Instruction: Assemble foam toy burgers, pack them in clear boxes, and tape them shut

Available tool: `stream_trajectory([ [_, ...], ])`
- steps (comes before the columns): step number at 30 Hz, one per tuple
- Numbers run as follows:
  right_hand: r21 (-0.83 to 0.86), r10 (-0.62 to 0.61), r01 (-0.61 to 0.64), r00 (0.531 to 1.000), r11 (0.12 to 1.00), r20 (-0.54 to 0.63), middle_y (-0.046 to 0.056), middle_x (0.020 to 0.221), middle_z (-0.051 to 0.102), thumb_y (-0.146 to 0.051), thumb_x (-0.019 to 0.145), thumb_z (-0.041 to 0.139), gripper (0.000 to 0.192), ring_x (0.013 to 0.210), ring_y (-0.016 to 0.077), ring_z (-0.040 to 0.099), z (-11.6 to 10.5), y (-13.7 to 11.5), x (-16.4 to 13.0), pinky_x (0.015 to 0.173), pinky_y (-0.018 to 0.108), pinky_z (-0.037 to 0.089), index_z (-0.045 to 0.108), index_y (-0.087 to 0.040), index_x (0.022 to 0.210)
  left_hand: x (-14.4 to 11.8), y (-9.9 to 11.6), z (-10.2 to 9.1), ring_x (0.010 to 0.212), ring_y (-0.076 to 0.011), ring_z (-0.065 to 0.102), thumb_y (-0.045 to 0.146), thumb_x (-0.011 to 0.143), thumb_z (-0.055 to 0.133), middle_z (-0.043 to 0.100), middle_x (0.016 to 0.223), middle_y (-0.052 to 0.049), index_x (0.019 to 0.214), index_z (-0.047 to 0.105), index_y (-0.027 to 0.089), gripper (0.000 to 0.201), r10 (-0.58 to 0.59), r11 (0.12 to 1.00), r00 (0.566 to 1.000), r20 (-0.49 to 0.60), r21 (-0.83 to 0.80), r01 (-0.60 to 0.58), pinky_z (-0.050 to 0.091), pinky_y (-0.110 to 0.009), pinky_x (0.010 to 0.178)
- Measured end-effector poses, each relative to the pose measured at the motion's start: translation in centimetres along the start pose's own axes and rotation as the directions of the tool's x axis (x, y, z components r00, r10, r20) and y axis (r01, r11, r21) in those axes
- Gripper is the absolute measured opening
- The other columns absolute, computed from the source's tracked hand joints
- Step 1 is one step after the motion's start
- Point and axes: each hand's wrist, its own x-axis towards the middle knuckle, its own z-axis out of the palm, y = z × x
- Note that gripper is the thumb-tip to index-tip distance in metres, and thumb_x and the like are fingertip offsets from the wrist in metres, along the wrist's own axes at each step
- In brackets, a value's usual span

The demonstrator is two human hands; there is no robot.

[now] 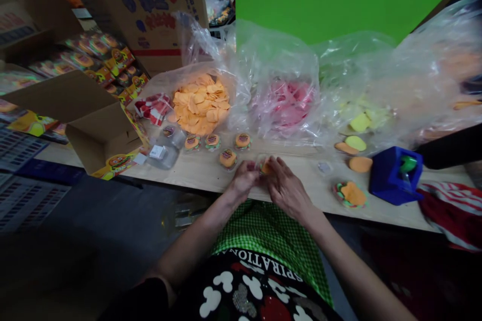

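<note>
Between my two hands, at the front of the table, is a small burger (265, 166) in a clear plastic shell. My left hand (244, 179) pinches its left side. From the right, the fingers of my right hand (286, 188) are closed on it and hide part of it. Just left of my hands sits a packed burger (228, 158) with a printed label. Behind it stand three more, one a packed burger (243, 141) nearest the middle. To the right lies an open stack of burger layers (352, 194) topped with an orange piece.
Clear bags hold orange discs (202, 103), pink pieces (289, 100) and yellow pieces (360, 122). A blue tape dispenser (389, 175) and a red-and-white cloth (452, 205) are at the right. At the left, an open cardboard display box (101, 133) stands before stacked filled boxes (109, 65).
</note>
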Motion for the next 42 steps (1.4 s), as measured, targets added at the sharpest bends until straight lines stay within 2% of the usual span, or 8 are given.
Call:
stream_trajectory([
  [6,0.497,0.212,-0.127,0.970,0.858,-0.118,0.013,0.133,0.062,-0.027,0.091,0.050,0.036,0.124,0.0261,0.060,0.6,0.7,-2.0,0.104,0.046,0.050,0.050,-0.022,0.126,-0.2,1.2,0.8,0.075,-0.0174,0.065,0.041,0.057,0.091,0.066,0.087,-0.003,0.095,0.058,0.016,0.057,-0.092,0.996,0.995,0.047,-0.012,0.093,0.055,-0.032,0.068],
  [10,0.581,0.523,-0.366,0.843,0.727,-0.123,0.005,0.092,0.063,-0.044,0.091,0.049,0.024,0.086,0.0225,0.060,-1.0,1.4,-0.5,0.078,0.037,0.050,0.053,-0.022,0.100,-1.2,1.5,0.9,0.078,-0.0152,0.064,0.031,0.049,0.094,0.067,0.093,-0.002,0.106,0.059,0.017,0.068,-0.036,0.999,0.988,0.149,-0.016,0.039,0.054,-0.029,0.071],
  [14,0.594,0.393,-0.363,0.916,0.718,0.084,-0.002,0.073,0.049,-0.054,0.092,0.046,0.033,0.070,0.0177,0.047,-2.3,1.6,0.7,0.067,0.031,0.040,0.047,-0.023,0.082,-2.2,2.1,0.4,0.079,-0.0127,0.062,0.029,0.056,0.092,0.067,0.088,0.000,0.100,0.061,0.016,0.056,0.097,0.994,0.948,0.302,0.007,-0.105,0.052,-0.026,0.075],
  [19,0.572,0.250,-0.290,0.957,0.767,0.151,-0.003,0.072,0.046,-0.051,0.092,0.046,0.030,0.069,0.0161,0.043,-2.7,0.8,1.2,0.064,0.028,0.037,0.044,-0.023,0.081,-3.0,2.7,0.0,0.071,-0.0087,0.056,0.030,0.058,0.092,0.062,0.081,0.003,0.095,0.057,0.016,0.052,0.130,0.986,0.940,0.315,0.062,-0.157,0.047,-0.021,0.068],
  [25,0.507,0.224,-0.233,0.971,0.830,0.080,-0.003,0.068,0.044,-0.050,0.097,0.040,0.034,0.065,0.0153,0.042,-2.2,-0.4,1.4,0.062,0.028,0.036,0.040,-0.024,0.074,-3.7,1.9,0.1,0.068,-0.0095,0.058,0.029,0.059,0.092,0.063,0.080,0.003,0.101,0.059,0.017,0.055,0.160,0.986,0.961,0.228,0.006,-0.165,0.049,-0.023,0.067],
  [32,0.605,0.347,-0.301,0.937,0.737,0.044,-0.003,0.069,0.044,-0.058,0.099,0.037,0.040,0.065,0.0162,0.043,0.1,-2.9,0.2,0.061,0.028,0.037,0.041,-0.025,0.077,-3.3,2.9,0.6,0.071,-0.0114,0.061,0.032,0.058,0.090,0.067,0.086,0.001,0.095,0.060,0.017,0.050,0.279,0.952,0.960,-0.032,-0.124,-0.281,0.052,-0.025,0.071],
  [37,0.696,0.353,-0.216,0.934,0.685,-0.058,-0.004,0.067,0.039,-0.057,0.097,0.041,0.043,0.062,0.0151,0.039,1.0,-3.2,-0.2,0.059,0.028,0.036,0.040,-0.024,0.070,-3.4,4.2,1.3,0.070,-0.0108,0.060,0.031,0.058,0.090,0.067,0.083,0.001,0.096,0.061,0.017,0.050,0.323,0.935,0.944,-0.065,-0.133,-0.329,0.052,-0.024,0.070],
  [42,0.685,0.354,-0.285,0.934,0.670,0.042,0.000,0.077,0.056,-0.053,0.093,0.048,0.033,0.071,0.0171,0.050,-0.7,-2.1,1.6,0.065,0.028,0.041,0.056,-0.022,0.084,-3.3,3.5,0.8,0.075,-0.0119,0.062,0.031,0.069,0.085,0.068,0.089,-0.001,0.100,0.061,0.016,0.043,0.375,0.926,0.926,0.033,0.023,-0.376,0.052,-0.024,0.073],
])
